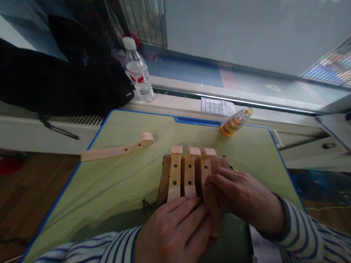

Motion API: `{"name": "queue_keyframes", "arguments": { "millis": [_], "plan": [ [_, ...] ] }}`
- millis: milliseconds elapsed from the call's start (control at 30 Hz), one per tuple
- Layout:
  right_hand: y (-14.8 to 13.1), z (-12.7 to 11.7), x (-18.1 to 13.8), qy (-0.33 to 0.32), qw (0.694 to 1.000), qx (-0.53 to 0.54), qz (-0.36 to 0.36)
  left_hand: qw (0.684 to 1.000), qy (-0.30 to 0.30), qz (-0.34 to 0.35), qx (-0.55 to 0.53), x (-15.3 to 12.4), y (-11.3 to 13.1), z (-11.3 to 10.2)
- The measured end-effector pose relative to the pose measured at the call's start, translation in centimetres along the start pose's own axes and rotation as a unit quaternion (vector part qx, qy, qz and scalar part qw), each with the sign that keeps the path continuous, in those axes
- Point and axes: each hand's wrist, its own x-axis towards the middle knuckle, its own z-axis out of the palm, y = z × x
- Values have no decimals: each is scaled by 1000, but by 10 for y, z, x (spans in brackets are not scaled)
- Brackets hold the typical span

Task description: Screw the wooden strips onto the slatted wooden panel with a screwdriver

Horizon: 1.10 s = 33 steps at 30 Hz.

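Observation:
Three pale wooden strips with curled ends, a left one (pixel 175 171), a middle one (pixel 189 171) and a right one (pixel 205 164), lie side by side across a brown block (pixel 164 175). Each has two dark spots, screws or holes. My left hand (pixel 178 226) is closed over the strips' near ends, its fingers around the right strip. Pressed together at the right strip's lower dark spot are the fingertips of my right hand (pixel 241 193); whatever they pinch is too small to make out. Small dark pieces, probably screws (pixel 146 205), lie left of the block.
Another curled wooden strip (pixel 117 150) lies at the table's left, overhanging its blue edge. A yellow-capped clear bottle (pixel 235 122) stands at the far edge of the green table (pixel 131 175). Behind, a water bottle (pixel 139 78) and black cloth (pixel 68 80) rest on the sill.

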Motion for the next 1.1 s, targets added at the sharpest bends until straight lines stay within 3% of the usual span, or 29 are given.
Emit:
{"name": "queue_keyframes", "arguments": {
  "millis": [367, 1100],
  "plan": [
    [-6, -1, 5, -37, 998, -49, 7, 1000, 8, -4, 3, 1, 0, 1],
    [-5, -1, 3, -24, 998, -51, 0, 1000, 19, 7, 15, -5, -1, 5]
  ]
}}
